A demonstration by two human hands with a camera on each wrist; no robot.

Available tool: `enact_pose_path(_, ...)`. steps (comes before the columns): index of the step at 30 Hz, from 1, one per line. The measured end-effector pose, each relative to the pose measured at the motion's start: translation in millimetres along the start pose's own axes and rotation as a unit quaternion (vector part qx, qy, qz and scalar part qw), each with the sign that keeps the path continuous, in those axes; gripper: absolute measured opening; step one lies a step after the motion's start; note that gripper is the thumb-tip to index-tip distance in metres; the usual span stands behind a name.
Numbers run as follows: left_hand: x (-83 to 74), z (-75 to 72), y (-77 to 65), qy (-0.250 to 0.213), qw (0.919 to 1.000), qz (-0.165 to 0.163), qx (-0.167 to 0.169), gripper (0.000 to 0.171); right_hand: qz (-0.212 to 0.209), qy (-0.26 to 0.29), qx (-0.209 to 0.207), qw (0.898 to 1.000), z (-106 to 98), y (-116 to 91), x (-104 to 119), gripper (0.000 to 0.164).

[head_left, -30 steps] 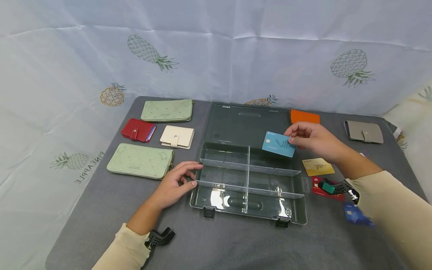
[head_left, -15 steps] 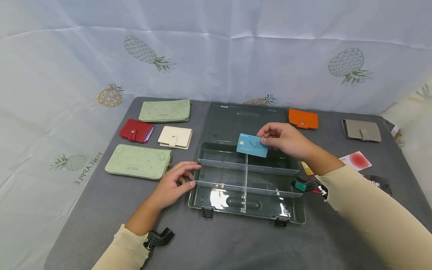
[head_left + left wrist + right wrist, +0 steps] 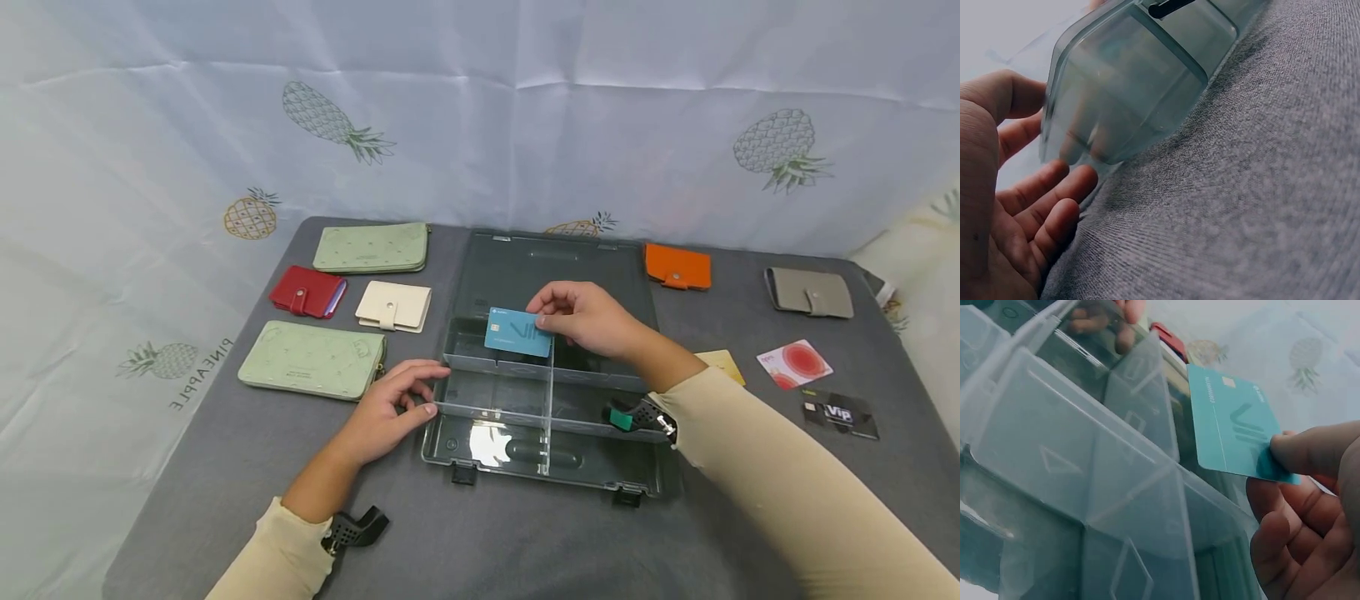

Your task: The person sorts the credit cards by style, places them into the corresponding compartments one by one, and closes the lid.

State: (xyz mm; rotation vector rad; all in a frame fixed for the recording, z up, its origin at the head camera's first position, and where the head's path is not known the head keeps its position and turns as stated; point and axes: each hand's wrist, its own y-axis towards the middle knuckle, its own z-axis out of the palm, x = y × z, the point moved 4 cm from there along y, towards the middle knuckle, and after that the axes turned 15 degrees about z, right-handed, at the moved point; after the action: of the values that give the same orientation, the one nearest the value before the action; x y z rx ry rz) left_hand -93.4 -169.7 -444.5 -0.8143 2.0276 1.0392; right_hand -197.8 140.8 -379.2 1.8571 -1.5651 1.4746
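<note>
My right hand (image 3: 588, 321) pinches a blue bank card (image 3: 513, 332) by its right edge, between thumb and fingers. The card is held above the back left compartment of a clear grey divided box (image 3: 491, 392), whose lid (image 3: 551, 267) lies open behind it. In the right wrist view the card (image 3: 1229, 422) tilts over the clear dividers (image 3: 1060, 437). My left hand (image 3: 393, 408) rests at the box's left side with relaxed fingers. The left wrist view has the thumb (image 3: 1013, 94) at the box rim, the other fingers loosely bent beside the wall.
Left of the box lie two green wallets (image 3: 307, 358), a red card holder (image 3: 303, 290) and a cream one (image 3: 393, 305). On the right are an orange holder (image 3: 677, 267), a grey one (image 3: 810, 292), a pink-white card (image 3: 795, 363), a black VIP card (image 3: 840, 412) and a gold card (image 3: 723, 364).
My right hand has carried the blue card leftward, from the box's right side to over the back left compartment. The left hand has stayed in place at the box's side.
</note>
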Motion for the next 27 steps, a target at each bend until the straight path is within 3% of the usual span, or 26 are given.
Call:
enact_pose_path(18,0.5,1.3,0.4,0.003,1.0,-0.001,0.002,0.045,-0.011,-0.108,-0.025,0.994,26,8,9,0.013)
enact_pose_path(27,-1.3,0.0,0.3,0.007,1.0,0.002,0.0,0.045,-0.071,-0.197,-0.062,0.976,40,7,8,0.013)
